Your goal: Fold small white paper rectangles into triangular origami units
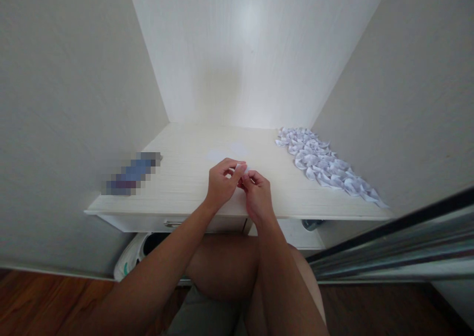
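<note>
My left hand (221, 183) and my right hand (256, 193) meet above the middle of a pale wooden desktop (185, 178). Both pinch a small white piece of paper (241, 167) between their fingertips, the fingers curled closed round it. Most of the paper is hidden by the fingers. A long pile of several folded white paper pieces (326, 165) lies along the right side of the desktop, well apart from my hands.
A blurred-out bluish object (132, 173) lies on the desk's left part. Walls close the nook on the left, back and right. A drawer handle (173, 223) shows under the front edge, my knees below it. A sliding-door rail (392, 247) runs at the lower right.
</note>
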Demonstrator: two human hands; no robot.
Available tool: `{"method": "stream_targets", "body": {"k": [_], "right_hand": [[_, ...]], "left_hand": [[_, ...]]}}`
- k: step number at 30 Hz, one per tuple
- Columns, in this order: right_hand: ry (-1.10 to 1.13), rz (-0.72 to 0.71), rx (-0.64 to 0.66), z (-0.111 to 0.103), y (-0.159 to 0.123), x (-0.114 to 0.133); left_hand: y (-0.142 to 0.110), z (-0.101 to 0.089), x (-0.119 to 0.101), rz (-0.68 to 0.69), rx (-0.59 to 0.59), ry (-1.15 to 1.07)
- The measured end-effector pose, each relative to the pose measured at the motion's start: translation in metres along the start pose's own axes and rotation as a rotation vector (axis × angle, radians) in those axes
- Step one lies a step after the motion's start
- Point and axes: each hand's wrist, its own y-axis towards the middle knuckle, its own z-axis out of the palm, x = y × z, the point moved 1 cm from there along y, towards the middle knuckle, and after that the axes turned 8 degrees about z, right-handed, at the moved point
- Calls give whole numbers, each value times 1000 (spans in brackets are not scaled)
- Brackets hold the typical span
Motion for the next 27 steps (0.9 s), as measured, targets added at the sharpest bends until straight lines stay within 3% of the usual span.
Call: {"method": "stream_targets", "body": {"k": [8,14,27], "right_hand": [[-89,-19,7,2,-1,-1],[-132,-46,27,2,-1,-1],[-272,-73,11,6,-4,3]], "left_hand": [[1,-1,0,-97,-58,-79],[2,-1,2,-209,47,-155],[2,1,5,-383,21,-341]]}}
